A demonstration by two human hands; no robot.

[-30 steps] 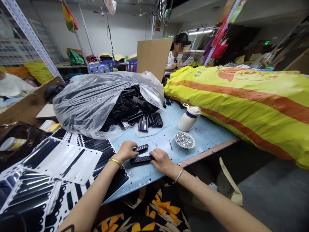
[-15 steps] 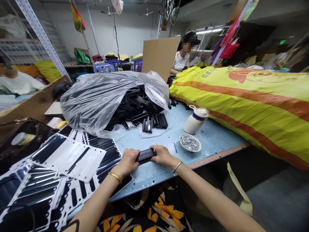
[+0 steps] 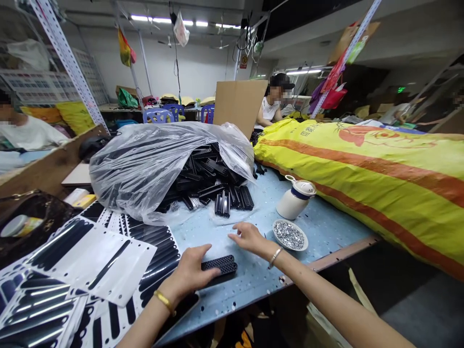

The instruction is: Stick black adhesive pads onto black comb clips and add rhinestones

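Observation:
Two black patterned strips (image 3: 222, 265), side by side with rounded ends, lie near the front edge of the blue table. Over their left end is my left hand (image 3: 193, 271), thumb and index finger spread apart; whether it touches them I cannot tell. My right hand (image 3: 251, 240) is lifted above the tabletop, its fingers apart and holding nothing. Just right of it stands a white bowl (image 3: 303, 247) of small silvery metal pieces (image 3: 289, 234). Beyond both hands, many similar black strips (image 3: 205, 169) spill from a clear plastic bag (image 3: 134, 164), several standing in bundles at its mouth.
White sheets with black strip-shaped stickers (image 3: 126, 261) cover the table's left side. A white lidded jar (image 3: 292, 203) stands behind the bowl. A large yellow sack (image 3: 362, 164) lines the right edge. Behind the bag is a cardboard sheet (image 3: 235, 106); a person (image 3: 270, 108) sits beyond.
Both hands have let go of the black strips, which now rest on the table nearer the front edge. My right hand has moved away from them, and the fingers have spread.

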